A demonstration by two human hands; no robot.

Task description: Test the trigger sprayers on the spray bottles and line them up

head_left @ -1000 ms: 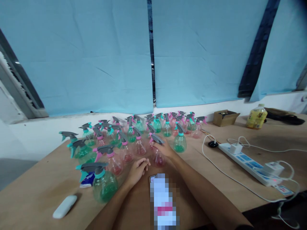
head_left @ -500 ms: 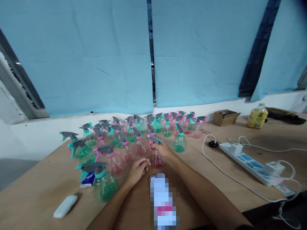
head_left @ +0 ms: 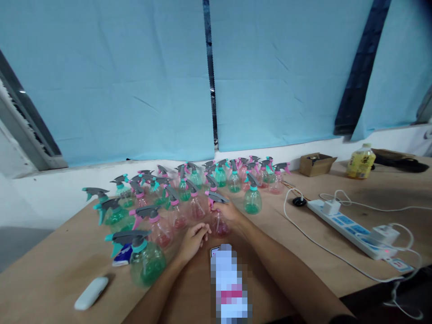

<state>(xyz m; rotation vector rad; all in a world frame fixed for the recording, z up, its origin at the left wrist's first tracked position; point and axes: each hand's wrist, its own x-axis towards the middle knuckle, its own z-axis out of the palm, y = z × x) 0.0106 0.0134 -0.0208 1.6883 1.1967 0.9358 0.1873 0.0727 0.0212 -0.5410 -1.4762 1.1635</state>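
Note:
My right hand (head_left: 227,210) is wrapped round the neck of a pink spray bottle (head_left: 221,227), just under its grey and pink trigger head. The bottle stands upright, with reddish liquid low inside. To its left, my left hand (head_left: 194,241) hovers over or rests on the table, I cannot tell which. Its fingers are loosely curled and a little apart, with nothing visible in them. Beside my left forearm stands a large green spray bottle (head_left: 148,263). Another pink spray bottle (head_left: 162,231) is just left of my left hand. A phone (head_left: 214,253), mostly blurred out, lies below my hands.
Several more pink and green spray bottles (head_left: 252,200) crowd the wooden table (head_left: 40,270) towards the wall. On the right are a power strip (head_left: 351,229) with chargers and cables, a cardboard box (head_left: 317,165) and a yellow drink bottle (head_left: 360,163). A white case (head_left: 91,293) lies at left.
The view has shifted very slightly. My right hand keeps its hold on the pink spray bottle, and my left hand stays in the same place.

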